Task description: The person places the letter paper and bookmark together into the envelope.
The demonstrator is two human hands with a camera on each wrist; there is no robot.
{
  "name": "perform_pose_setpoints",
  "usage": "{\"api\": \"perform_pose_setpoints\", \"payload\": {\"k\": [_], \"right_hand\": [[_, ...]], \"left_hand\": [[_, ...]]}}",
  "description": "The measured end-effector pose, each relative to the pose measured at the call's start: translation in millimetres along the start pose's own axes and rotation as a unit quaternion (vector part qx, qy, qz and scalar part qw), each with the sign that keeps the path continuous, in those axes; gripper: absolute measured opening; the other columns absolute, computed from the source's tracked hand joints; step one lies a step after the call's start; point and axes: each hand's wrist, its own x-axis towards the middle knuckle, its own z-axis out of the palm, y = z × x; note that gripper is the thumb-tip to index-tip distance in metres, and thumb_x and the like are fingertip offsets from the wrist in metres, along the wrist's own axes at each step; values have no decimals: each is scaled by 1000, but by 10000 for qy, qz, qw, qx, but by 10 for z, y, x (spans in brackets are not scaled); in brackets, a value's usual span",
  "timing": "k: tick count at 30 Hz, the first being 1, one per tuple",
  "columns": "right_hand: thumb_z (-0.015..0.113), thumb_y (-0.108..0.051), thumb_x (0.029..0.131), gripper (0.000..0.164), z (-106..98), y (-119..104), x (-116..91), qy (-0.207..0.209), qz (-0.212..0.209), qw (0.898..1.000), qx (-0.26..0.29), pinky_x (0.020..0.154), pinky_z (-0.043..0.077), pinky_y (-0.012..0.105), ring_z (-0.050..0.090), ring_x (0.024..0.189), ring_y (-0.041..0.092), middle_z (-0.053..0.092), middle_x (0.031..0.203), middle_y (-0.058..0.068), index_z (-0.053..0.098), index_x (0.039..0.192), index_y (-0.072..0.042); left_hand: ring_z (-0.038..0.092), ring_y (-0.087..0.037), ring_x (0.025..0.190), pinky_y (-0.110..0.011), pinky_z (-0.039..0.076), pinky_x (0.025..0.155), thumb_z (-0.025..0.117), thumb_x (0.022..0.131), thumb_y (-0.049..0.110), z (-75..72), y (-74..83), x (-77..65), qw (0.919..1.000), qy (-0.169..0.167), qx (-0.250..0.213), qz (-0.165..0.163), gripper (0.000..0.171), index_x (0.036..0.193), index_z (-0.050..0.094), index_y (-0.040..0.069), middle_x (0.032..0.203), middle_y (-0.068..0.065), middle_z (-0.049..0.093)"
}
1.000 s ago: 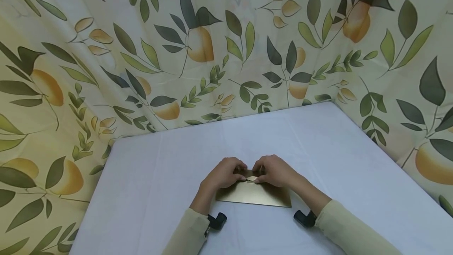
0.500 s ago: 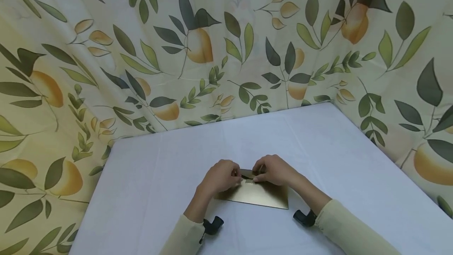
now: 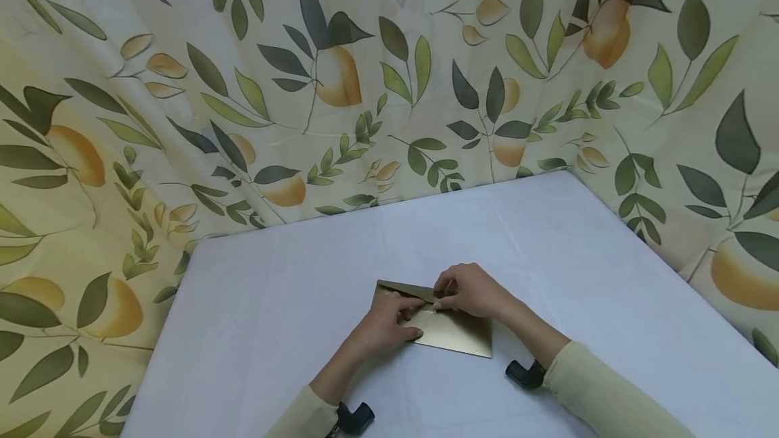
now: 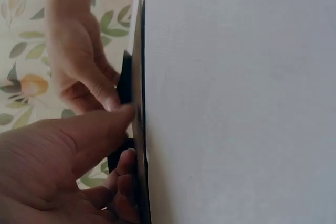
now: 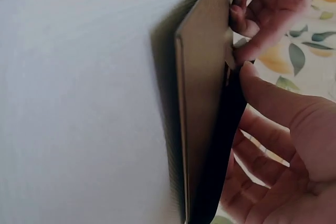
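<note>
A gold envelope (image 3: pixel 453 334) with a folded flap lies on the table, its upper left corner uncovered in the head view. My left hand (image 3: pixel 379 324) reaches over its left part. The thumb is at the envelope's near edge, and the index finger points to the middle of the flap. In the left wrist view this hand's fingertips (image 4: pixel 126 167) are right at the envelope's face. My right hand (image 3: pixel 473 291) pinches the flap, with the thumb (image 5: pixel 251 77) on its edge and the other fingers behind. The flap's dark side (image 5: pixel 223 140) stands raised in the right wrist view.
A white cloth-covered table (image 3: pixel 292 289) spreads around the envelope. Curtains (image 3: pixel 389 86) printed with fruit and leaves hang along its back and sides. A black wrist camera (image 3: pixel 525 374) sits at the right cuff, another wrist camera (image 3: pixel 356 418) at the left.
My left hand has come off the flap's edge and shifted left and nearer, its index finger now extended. The envelope's upper left corner has come into view. The right hand stays at the flap.
</note>
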Motion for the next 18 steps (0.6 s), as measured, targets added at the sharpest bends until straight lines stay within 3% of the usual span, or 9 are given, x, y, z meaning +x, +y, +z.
{"api": "perform_pose_setpoints", "payload": {"k": [6,11,18], "right_hand": [[89,-19,83,23,26,0,10,55,131,9999,18,81,55,42,66,88,16,70,97,-3,75,99,-11],[93,-23,78,35,35,39,44,-14,11,10000,49,87,53,45,63,92,19,66,98,-2,71,103,-12],[84,-18,89,13,15,77,57,-243,-30,9992,321,81,52,41,62,88,16,67,91,-6,72,94,-14]], "left_hand": [[56,-9,78,-28,49,66,80,88,4,-49,-16,-36,9997,161,-143,125,40,126,77,19,91,6,63],[53,-7,69,-24,46,59,78,89,3,-45,-14,-59,9993,243,-160,214,34,122,79,15,86,5,60],[51,-8,63,-23,43,52,77,90,2,-41,-19,-94,9988,326,-327,183,31,120,79,13,78,6,56]]}}
